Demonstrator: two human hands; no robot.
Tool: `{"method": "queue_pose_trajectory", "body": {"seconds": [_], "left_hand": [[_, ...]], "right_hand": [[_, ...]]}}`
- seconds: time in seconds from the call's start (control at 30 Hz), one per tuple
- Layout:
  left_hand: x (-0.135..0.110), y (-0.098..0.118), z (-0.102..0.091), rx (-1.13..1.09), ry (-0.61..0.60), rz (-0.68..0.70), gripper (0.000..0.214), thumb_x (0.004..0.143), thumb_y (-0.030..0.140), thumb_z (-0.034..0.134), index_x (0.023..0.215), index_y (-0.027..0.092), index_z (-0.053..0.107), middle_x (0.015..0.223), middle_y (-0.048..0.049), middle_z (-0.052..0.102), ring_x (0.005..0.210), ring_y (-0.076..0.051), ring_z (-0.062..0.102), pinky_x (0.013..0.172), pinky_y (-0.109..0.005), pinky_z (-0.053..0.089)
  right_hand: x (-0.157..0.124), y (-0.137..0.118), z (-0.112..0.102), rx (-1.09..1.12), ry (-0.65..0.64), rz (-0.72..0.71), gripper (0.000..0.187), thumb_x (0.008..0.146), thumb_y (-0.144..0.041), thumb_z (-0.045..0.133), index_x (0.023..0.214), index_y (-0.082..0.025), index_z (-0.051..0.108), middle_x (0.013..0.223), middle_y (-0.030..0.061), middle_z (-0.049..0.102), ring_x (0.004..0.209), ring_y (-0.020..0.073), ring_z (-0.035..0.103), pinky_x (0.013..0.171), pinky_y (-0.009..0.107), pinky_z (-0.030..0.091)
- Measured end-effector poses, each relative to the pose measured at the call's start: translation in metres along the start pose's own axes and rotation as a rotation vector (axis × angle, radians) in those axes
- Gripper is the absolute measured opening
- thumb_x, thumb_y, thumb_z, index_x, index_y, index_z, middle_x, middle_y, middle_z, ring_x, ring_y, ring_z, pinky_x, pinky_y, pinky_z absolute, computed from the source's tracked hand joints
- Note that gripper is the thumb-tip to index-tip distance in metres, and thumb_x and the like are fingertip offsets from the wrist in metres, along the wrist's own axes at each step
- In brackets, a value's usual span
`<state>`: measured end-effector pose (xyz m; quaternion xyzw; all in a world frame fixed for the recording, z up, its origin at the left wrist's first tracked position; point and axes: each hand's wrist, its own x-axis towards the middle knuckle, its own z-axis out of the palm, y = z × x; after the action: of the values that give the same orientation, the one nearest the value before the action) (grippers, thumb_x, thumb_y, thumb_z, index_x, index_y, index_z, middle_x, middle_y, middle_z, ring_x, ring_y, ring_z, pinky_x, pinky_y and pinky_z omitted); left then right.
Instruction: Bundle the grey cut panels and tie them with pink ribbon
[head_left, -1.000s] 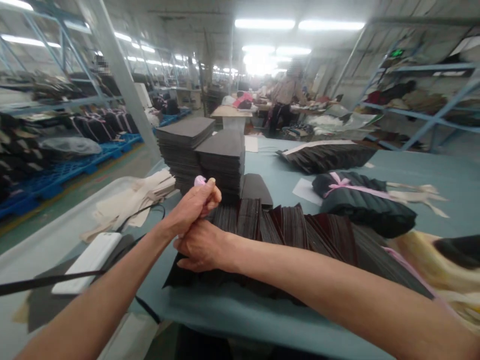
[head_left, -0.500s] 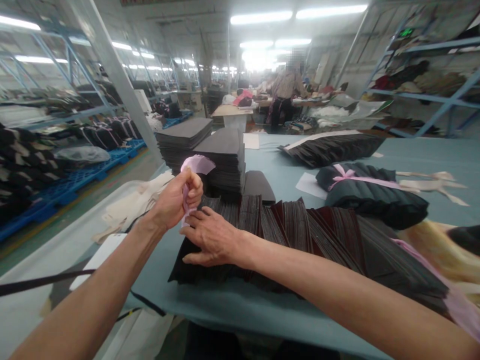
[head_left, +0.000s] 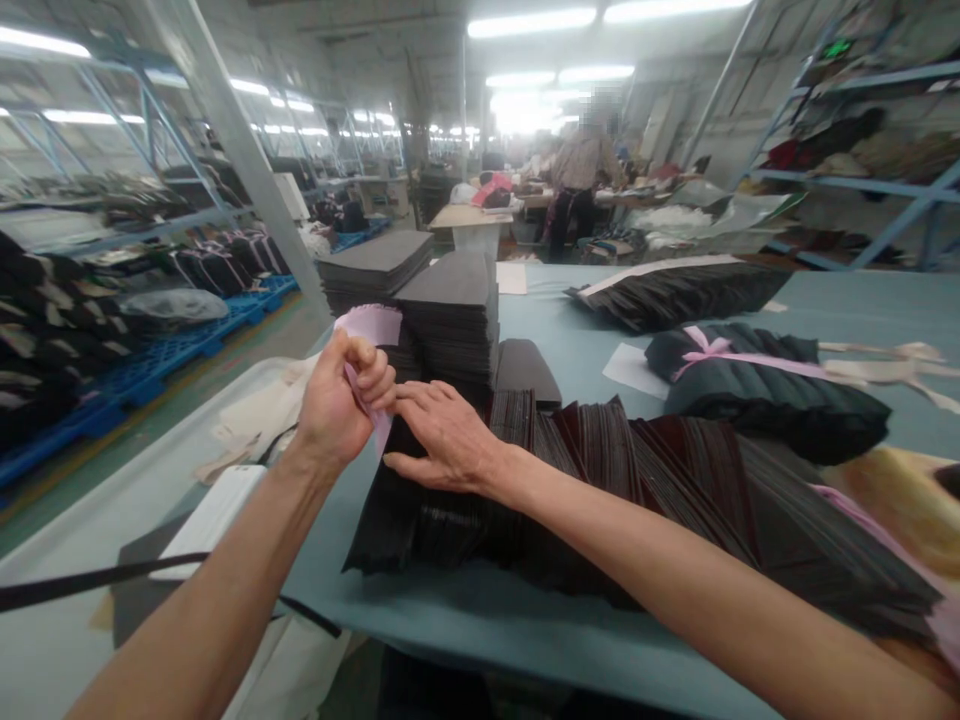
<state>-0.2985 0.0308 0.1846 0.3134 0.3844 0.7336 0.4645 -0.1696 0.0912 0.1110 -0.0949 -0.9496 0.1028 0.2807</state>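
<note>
Blue pallets (head_left: 157, 365) beneath dark bundles (head_left: 221, 265)

strip (head_left: 377, 325): pale pink | panel row (head_left: 609, 442): dark grey, shows maroon streaks | tied bundle (head_left: 780, 415): green-black | tabletop (head_left: 427, 612): dull blue-green

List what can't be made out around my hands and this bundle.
All in the head view:
Pink strip: middle hidden in the closed left hand.
Right hand: palm hidden by its own back, so its grip can't be told.
Dark bundle: partly hidden behind the right forearm.
Yellow item: cut off by the right edge.
Person at the back: head blurred.
</note>
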Motion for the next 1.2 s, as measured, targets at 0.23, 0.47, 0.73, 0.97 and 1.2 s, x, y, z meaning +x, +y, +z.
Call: {"method": "queue_pose_trajectory", "body": {"seconds": [0.23, 0.47, 0.73, 0.97, 1.2], "left_hand": [[-0.001, -0.004, 0.0, 0.018, 0.002, -0.018, 0.058, 0.111, 0.035, 0.028, 0.059, 0.018, 0.049, 0.048, 0.0061, 0.026, 0.039, -0.008, 0.022, 0.038, -0.017, 0.026], [-0.003, -0.017, 0.0, 0.103, -0.089, -0.035, 0.052, 0.103, 0.048, 0.055, 0.062, 0.018, 0.048, 0.049, 0.0074, 0.027, 0.04, -0.007, 0.022, 0.038, -0.016, 0.025], [-0.002, -0.037, 0.024, 0.198, -0.178, -0.03, 0.055, 0.097, 0.059, 0.061, 0.061, 0.019, 0.049, 0.048, 0.0068, 0.03, 0.04, -0.006, 0.023, 0.038, -0.016, 0.024], [-0.008, -0.039, 0.033, 0.316, -0.194, 0.021, 0.048, 0.099, 0.051, 0.056, 0.064, 0.019, 0.053, 0.049, 0.0051, 0.032, 0.042, -0.008, 0.028, 0.04, -0.019, 0.027], [-0.001, -0.05, 0.037, 0.86, -0.296, 0.031, 0.061, 0.086, 0.076, 0.056, 0.061, 0.021, 0.057, 0.05, 0.0028, 0.042, 0.046, -0.011, 0.035, 0.044, -0.02, 0.031]], "right_hand": [[0.005, -0.005, 0.023, -0.11, -0.136, 0.148, 0.096, 0.084, -0.076, 0.07, 0.144, -0.004, 0.05, 0.161, 0.0264, 0.043, 0.15, 0.0409, 0.037, 0.125, 0.06, 0.028], [0.009, 0.001, 0.025, -0.101, -0.301, 0.236, 0.108, 0.079, -0.08, 0.072, 0.149, -0.001, 0.048, 0.162, 0.0291, 0.039, 0.152, 0.0432, 0.033, 0.125, 0.062, 0.025], [0.003, 0.006, 0.024, -0.007, -0.221, 0.186, 0.076, 0.094, -0.06, 0.066, 0.144, -0.006, 0.052, 0.154, 0.0245, 0.05, 0.147, 0.0365, 0.04, 0.126, 0.06, 0.025], [-0.009, 0.006, -0.011, -0.15, -0.162, 0.153, 0.078, 0.091, -0.062, 0.07, 0.144, -0.009, 0.05, 0.154, 0.0215, 0.05, 0.145, 0.0352, 0.039, 0.124, 0.059, 0.029], [-0.109, -0.08, -0.106, -0.338, -0.135, 0.181, 0.035, 0.098, -0.051, 0.065, 0.106, -0.017, 0.067, 0.115, 0.0086, 0.072, 0.11, 0.0265, 0.064, 0.11, 0.048, 0.048]]}}
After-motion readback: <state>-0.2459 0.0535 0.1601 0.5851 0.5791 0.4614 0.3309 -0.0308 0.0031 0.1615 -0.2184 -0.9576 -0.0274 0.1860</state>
